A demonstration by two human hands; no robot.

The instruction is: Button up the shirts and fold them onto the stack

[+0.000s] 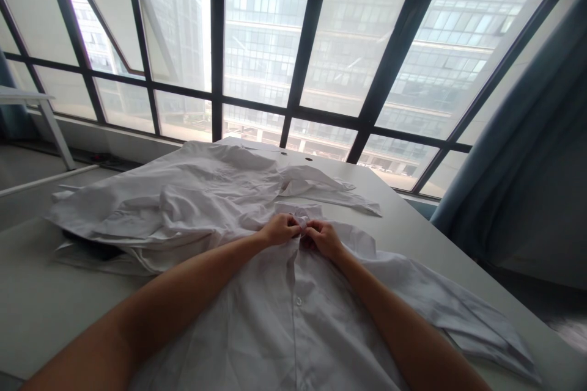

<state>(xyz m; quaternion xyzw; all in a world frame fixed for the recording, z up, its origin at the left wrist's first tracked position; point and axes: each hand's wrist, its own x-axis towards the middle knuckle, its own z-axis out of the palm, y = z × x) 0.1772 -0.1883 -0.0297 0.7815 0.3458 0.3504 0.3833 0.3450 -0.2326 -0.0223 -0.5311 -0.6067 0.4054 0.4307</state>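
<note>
A white button-up shirt [257,311] lies front side up before me, its collar [312,209] pointing away and one sleeve [463,296] stretched to the right. At the top of its front opening, just below the collar, my left hand [280,229] pinches the fabric edge. My right hand [324,238] is closed on the other edge, and the fingertips of both hands nearly meet. Whether a button sits between them is too small to tell. Lower on the front, a button [299,301] shows on the placket.
More white garments [197,189] lie heaped beyond and to the left, with a dark item [94,245] under them. Everything rests on a white table [413,226]. A second table [27,96] stands at far left. Large windows [261,30] are ahead, and a blue-grey curtain [518,128] hangs at right.
</note>
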